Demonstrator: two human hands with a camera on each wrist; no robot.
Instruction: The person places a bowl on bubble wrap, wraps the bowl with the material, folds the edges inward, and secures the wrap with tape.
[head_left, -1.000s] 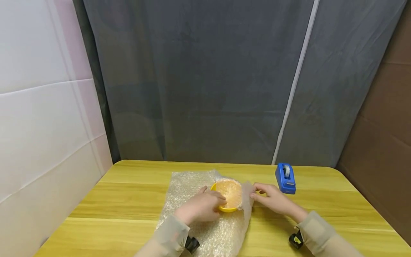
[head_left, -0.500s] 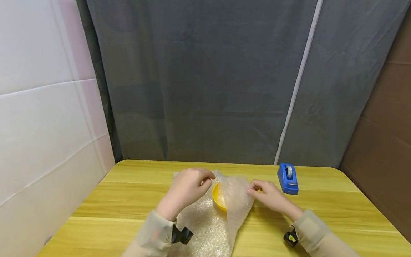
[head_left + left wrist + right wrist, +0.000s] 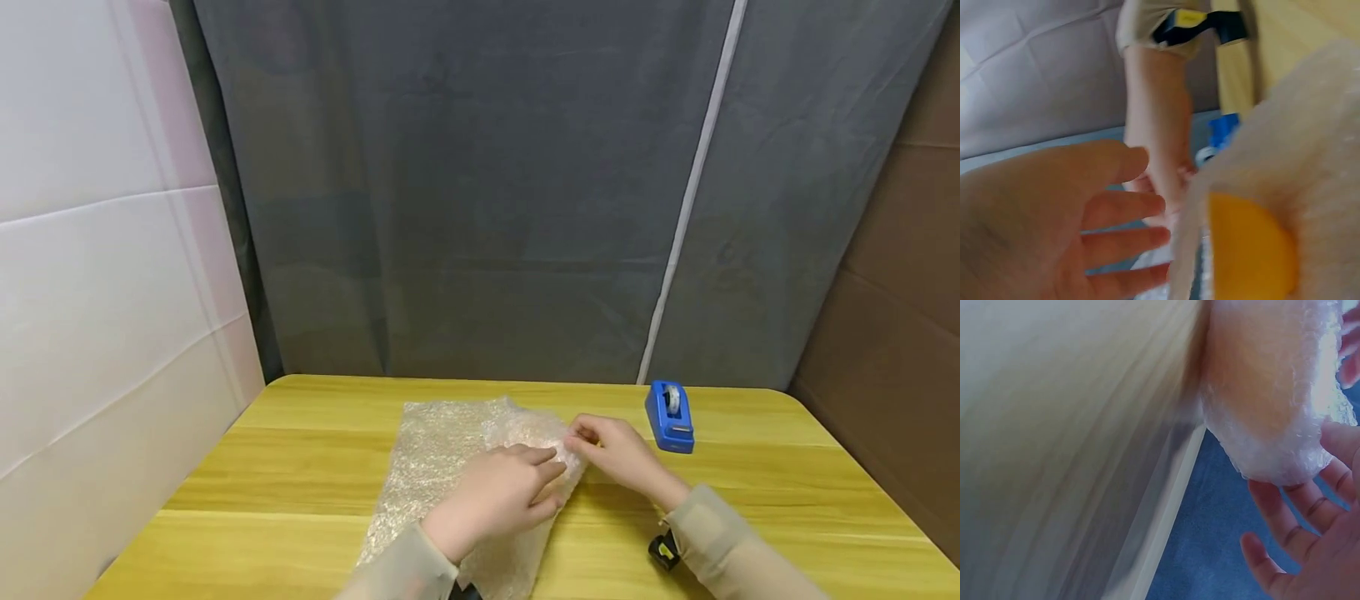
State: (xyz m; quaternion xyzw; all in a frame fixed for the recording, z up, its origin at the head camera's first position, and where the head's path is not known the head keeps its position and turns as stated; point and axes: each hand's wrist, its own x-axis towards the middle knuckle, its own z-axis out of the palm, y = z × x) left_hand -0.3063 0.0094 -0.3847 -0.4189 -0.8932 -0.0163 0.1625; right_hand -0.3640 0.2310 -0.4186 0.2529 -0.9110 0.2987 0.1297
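Observation:
A sheet of bubble wrap [image 3: 427,458] lies on the table, its right part folded over a bowl. The yellow bowl [image 3: 1247,250] shows beneath the fold in the left wrist view; in the right wrist view only an orange tint comes through the wrap [image 3: 1266,450]. My left hand [image 3: 498,492] is above the folded part with its fingers spread; whether it touches the wrap I cannot tell. At the right end of the bundle, my right hand [image 3: 615,450] pinches the wrap between thumb and fingers.
A blue tape dispenser [image 3: 670,421] with a roll of tape stands at the back right of the wooden table [image 3: 285,467]. A grey curtain [image 3: 480,208] hangs behind, a white panel [image 3: 112,250] at the left and a brown one [image 3: 892,333] at the right.
The right hand has drawn the wrap leftward over the bowl, which is now covered in the head view. The left hand left the bowl, rose, then came down over the fold with fingers spread.

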